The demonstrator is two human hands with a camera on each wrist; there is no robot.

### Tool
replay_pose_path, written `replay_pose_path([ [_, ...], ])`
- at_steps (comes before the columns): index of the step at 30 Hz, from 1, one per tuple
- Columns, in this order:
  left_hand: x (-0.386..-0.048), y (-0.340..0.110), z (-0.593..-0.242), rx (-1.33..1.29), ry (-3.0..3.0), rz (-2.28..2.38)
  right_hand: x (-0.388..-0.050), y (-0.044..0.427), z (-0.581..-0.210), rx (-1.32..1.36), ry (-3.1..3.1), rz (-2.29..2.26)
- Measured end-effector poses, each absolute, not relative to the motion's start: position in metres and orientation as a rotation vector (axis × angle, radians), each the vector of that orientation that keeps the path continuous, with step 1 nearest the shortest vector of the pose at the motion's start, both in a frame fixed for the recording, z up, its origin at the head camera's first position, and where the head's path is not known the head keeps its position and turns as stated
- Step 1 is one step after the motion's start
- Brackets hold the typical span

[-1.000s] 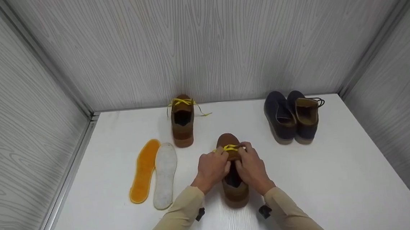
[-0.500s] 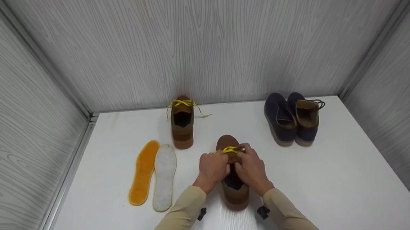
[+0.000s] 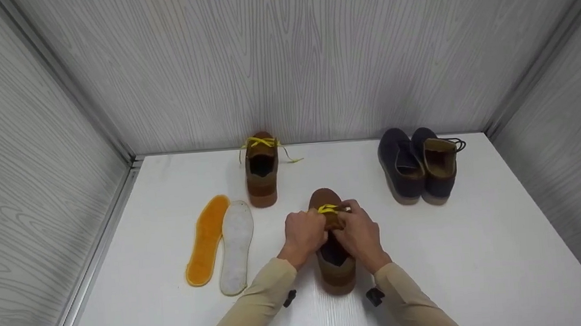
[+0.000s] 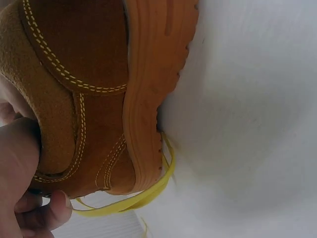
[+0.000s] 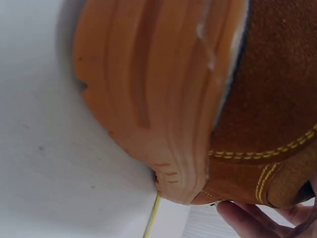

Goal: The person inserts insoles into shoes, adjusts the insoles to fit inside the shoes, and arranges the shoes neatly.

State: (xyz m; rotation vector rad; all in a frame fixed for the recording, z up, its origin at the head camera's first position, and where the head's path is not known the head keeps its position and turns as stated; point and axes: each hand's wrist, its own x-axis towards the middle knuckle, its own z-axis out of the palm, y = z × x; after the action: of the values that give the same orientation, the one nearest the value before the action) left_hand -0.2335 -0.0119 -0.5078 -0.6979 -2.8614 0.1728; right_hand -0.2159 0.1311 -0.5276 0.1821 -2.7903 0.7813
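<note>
A brown shoe (image 3: 337, 277) with yellow laces (image 3: 327, 209) stands upright on the white table, toe pointing away. The left hand (image 3: 304, 233) grips the left edge of its opening beside the laces; the left wrist view shows the thumb inside the collar and curled fingers outside, by a yellow lace (image 4: 133, 201) that hangs past the sole (image 4: 148, 99). On the opposite edge the right hand (image 3: 361, 234) pinches the upper near the tongue. In the right wrist view its fingers (image 5: 242, 218) touch the upper above the tan sole (image 5: 148, 89). Fingertips inside the shoe are hidden.
Behind and to the left stands a matching brown shoe (image 3: 262, 188) with loose yellow laces. An orange insole (image 3: 207, 243) and a white insole (image 3: 236, 246) lie side by side at the left. Two dark blue shoes (image 3: 399, 176) stand at the back right, before the rear panel (image 3: 283, 61).
Both hands keep hold of the shoe's opening, with small shifts of the fingers at the laces. The whole head view has moved slightly; the other shoes and insoles stay put.
</note>
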Motion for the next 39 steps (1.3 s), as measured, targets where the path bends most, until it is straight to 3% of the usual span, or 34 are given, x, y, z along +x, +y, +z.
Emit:
replay_pose_path([
  [8,-0.24,-0.017,-0.501,-0.69,-2.996,-0.133,-0.219,0.137,-0.527,0.303,-2.802,0.789],
  [19,-0.234,-0.03,-0.5,-0.726,-2.99,-0.577,-0.222,0.15,-0.52,0.403,-2.806,1.132],
  [28,-0.193,-0.064,-0.516,-0.593,-2.829,-1.683,-0.18,0.192,-0.529,0.586,-2.803,1.857],
  [39,-0.16,-0.054,-0.542,-0.729,-2.856,-1.969,-0.148,0.187,-0.545,0.675,-2.904,1.805],
])
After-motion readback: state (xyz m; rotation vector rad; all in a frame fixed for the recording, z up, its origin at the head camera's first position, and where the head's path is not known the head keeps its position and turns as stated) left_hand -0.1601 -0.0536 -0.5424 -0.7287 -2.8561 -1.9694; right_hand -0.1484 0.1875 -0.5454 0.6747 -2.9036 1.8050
